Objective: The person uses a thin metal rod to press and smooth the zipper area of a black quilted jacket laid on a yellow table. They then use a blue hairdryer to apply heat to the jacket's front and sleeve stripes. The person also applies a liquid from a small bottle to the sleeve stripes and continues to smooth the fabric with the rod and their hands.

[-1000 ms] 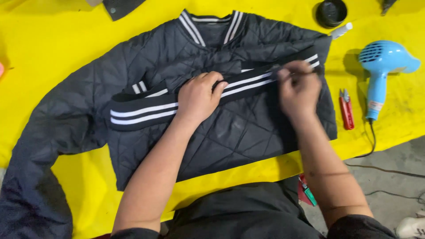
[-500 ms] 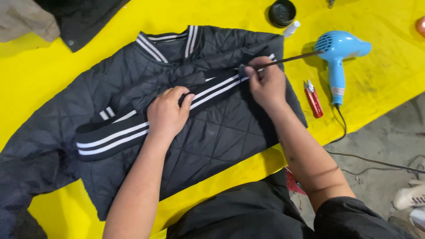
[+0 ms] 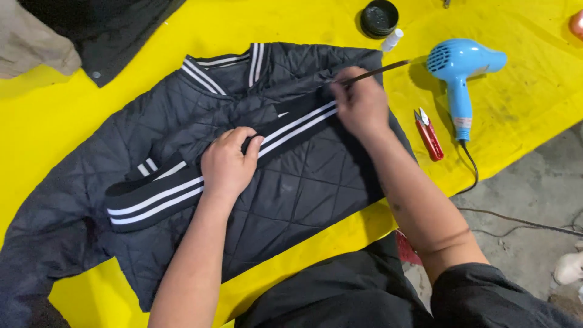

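A dark quilted jacket [image 3: 291,200] with a striped collar lies spread on a yellow sheet [image 3: 91,103]. Across it runs a black ribbed band with two white stripes [image 3: 164,197]. My left hand [image 3: 229,164] presses flat on the middle of the band. My right hand [image 3: 359,102] rests on the band's right end and pinches a thin dark stick-like tool [image 3: 379,71] whose far end points toward the hair dryer.
A blue hair dryer [image 3: 463,73] with its cord lies at the right, red thread snips [image 3: 429,133] beside it. A round black tin [image 3: 379,18] and a small white bottle [image 3: 392,40] sit at the top. Dark and beige cloth [image 3: 42,42] lies top left; bare concrete floor right.
The view has shifted, so the jacket and tools sit further right and lower in frame. Both hands stay on the band, the right one still holding the thin tool.
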